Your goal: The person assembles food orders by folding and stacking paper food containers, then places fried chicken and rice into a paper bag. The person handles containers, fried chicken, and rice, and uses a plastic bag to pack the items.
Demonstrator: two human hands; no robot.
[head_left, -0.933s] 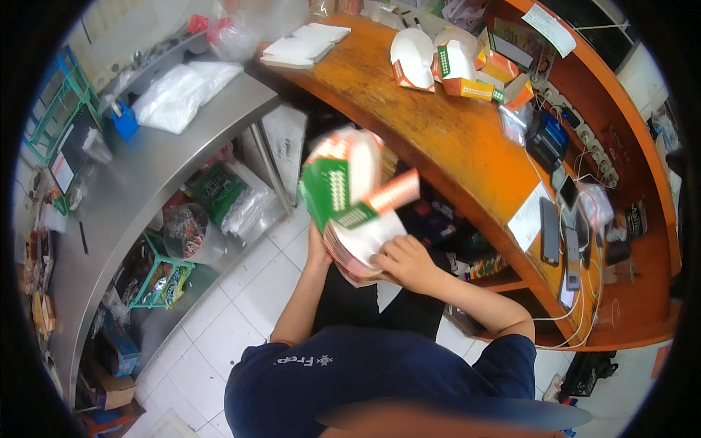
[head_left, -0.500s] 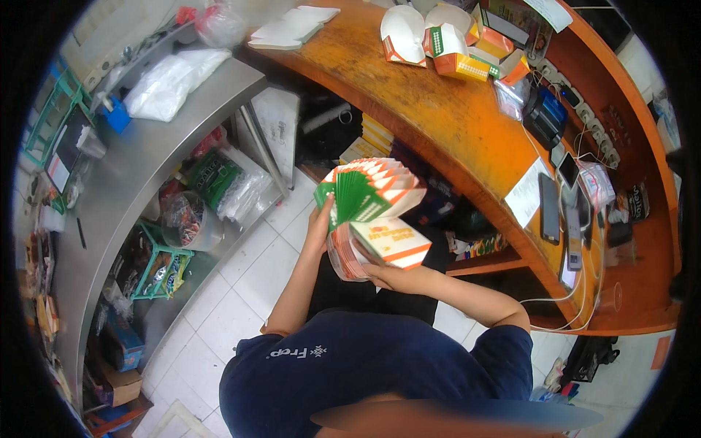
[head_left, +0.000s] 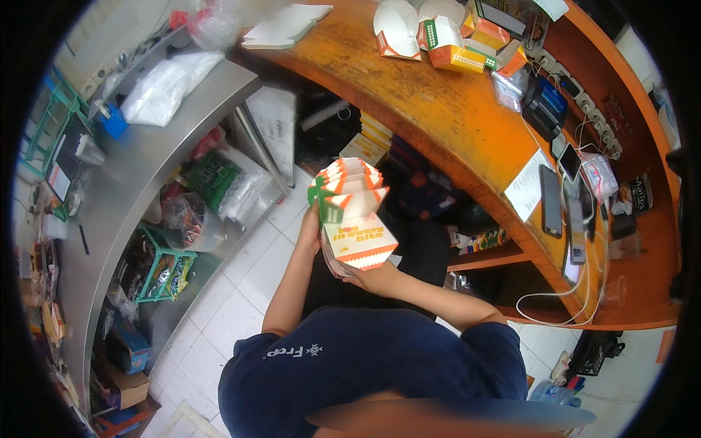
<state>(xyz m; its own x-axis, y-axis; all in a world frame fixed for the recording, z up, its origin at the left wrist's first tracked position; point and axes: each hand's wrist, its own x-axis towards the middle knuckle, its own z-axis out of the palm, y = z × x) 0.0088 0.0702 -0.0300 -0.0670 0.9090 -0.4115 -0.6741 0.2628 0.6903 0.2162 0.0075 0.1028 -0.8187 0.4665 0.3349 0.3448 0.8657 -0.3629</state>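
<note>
A stack of folded paper food boxes (head_left: 362,237), white with orange zigzag edges and green sides, is held in front of my body above my lap. My left hand (head_left: 310,228) grips the stack along its left side, its fingers partly hidden behind the cardboard. At the near end my right hand (head_left: 374,278) is closed around the lower corner, with most fingers out of sight beneath. The top box lies with its printed panel facing up, while those at the far end stand in overlapping, slightly spread layers.
Opened paper boxes (head_left: 456,55) stand on the curved wooden counter (head_left: 409,91), with flat white cardboard (head_left: 286,26) farther left. Phones (head_left: 549,201) and cables lie at right. A steel counter (head_left: 164,157) curves along the left, bearing a white plastic bag (head_left: 169,87).
The wide green fan of boxes has drawn together into a narrower stack. The top box has turned and settled nearer to me, and both hands have shifted slightly, still holding the boxes.
</note>
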